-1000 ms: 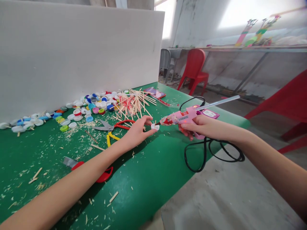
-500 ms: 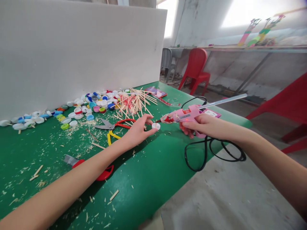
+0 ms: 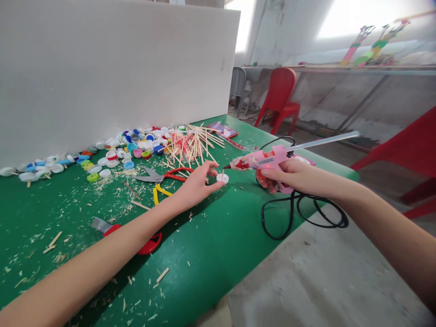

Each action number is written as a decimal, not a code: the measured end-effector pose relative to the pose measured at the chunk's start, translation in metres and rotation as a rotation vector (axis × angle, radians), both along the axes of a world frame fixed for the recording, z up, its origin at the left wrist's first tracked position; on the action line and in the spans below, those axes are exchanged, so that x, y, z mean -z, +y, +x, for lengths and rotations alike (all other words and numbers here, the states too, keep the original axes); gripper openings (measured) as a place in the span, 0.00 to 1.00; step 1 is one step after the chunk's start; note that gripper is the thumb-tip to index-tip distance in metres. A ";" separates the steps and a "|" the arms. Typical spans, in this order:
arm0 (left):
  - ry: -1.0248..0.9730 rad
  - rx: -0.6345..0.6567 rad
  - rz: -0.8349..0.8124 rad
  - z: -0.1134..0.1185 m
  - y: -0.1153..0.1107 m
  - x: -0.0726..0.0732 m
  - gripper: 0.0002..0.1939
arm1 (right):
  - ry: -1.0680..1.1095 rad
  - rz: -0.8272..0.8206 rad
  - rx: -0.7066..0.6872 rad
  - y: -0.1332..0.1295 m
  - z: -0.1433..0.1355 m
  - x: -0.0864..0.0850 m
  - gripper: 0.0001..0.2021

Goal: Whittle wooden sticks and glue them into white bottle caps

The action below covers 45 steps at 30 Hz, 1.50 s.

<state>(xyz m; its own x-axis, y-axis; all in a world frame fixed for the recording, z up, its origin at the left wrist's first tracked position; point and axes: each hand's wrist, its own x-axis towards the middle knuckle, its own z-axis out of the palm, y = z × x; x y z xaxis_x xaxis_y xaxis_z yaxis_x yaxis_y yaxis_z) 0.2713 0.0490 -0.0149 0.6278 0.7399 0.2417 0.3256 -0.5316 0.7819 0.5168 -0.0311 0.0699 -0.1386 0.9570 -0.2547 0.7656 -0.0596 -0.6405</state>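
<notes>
Bottle caps (image 3: 149,145) in many colors line the foot of a white board (image 3: 119,68) on a green table (image 3: 204,254), with a red-handled cutting tool (image 3: 150,245) partly under the forearm, open scissors (image 3: 150,176) nearby and thin wooden sticks (image 3: 200,143) fanned beyond. At center, the left hand (image 3: 197,181) pinches a white cap (image 3: 222,179) between thumb and fingers above the table, a short stick piece (image 3: 223,172) rising from it. The cap looks light, stiff and smooth, likely slippery, best held by its rim, away from hot glue. Right of it, the right hand (image 3: 293,175) grips a pink glue gun (image 3: 269,159) by the handle, its nozzle close to the stick piece; whether they touch is unclear. The gun appears rigid and light but rear-heavy, with a clear glue stick (image 3: 327,140) protruding and a black cord (image 3: 292,213) trailing.
</notes>
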 end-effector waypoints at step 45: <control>-0.021 -0.008 0.000 0.000 -0.001 -0.001 0.21 | -0.007 0.044 0.048 0.006 0.007 0.010 0.34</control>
<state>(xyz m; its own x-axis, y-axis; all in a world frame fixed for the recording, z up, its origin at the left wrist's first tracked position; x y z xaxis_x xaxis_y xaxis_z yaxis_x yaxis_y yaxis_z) 0.2709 0.0482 -0.0138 0.6169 0.7448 0.2546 0.3132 -0.5290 0.7887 0.5240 -0.0254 0.0601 -0.0904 0.9729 -0.2128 0.7670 -0.0683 -0.6380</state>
